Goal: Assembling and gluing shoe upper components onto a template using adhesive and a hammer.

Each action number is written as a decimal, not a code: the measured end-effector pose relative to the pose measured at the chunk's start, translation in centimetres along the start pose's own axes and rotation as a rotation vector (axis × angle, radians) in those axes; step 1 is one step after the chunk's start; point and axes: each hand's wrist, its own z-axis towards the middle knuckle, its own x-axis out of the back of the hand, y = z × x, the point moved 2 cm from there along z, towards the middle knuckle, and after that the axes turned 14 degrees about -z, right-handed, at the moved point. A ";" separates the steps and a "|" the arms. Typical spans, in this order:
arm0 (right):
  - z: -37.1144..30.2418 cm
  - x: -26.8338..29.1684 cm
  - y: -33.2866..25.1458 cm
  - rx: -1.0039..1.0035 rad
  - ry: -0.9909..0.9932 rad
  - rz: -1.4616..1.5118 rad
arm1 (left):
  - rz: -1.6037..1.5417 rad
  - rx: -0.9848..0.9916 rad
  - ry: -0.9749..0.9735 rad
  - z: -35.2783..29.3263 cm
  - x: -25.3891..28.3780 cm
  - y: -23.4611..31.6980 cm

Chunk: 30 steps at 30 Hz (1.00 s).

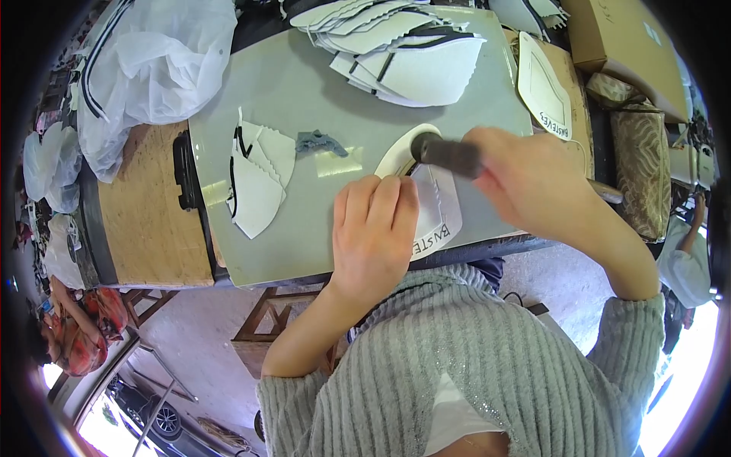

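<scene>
My right hand [525,175] is closed around a hammer with a dark, blunt round head [449,156], blurred by motion. The head is over the far end of a white, pointed-oval template [438,242] with dark lettering at its near end. My left hand [375,228] lies across the template's left side, fingers bent and pressed together; a small metallic edge shows by the fingertips, and whatever they grip is mostly hidden. Further left, several white cut pieces with black trim [259,186] overlap beside a crumpled blue-grey rag [320,142].
A grey board [304,251] covers the table. Stacked white cut pieces [415,72] sit at its far side. Another lettered white template [543,87] is at the right, near a patterned cushion-like bundle [640,167] and cardboard box [632,49]. A translucent plastic bag [164,68] stands far left.
</scene>
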 end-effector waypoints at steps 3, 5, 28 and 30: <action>-0.3 0.3 0.3 -0.028 0.267 0.248 | -0.005 -0.019 0.016 0.1 -0.2 0.0; 0.1 -1.1 0.2 0.046 -0.094 0.046 | -0.004 -0.039 0.032 0.1 -0.3 -0.1; -3.7 -4.8 1.9 -0.479 0.610 -0.090 | -0.318 0.146 0.209 0.1 -1.0 -0.5; -4.5 -4.2 2.2 -0.498 0.674 -0.031 | -0.425 0.283 0.270 0.2 -0.2 -0.1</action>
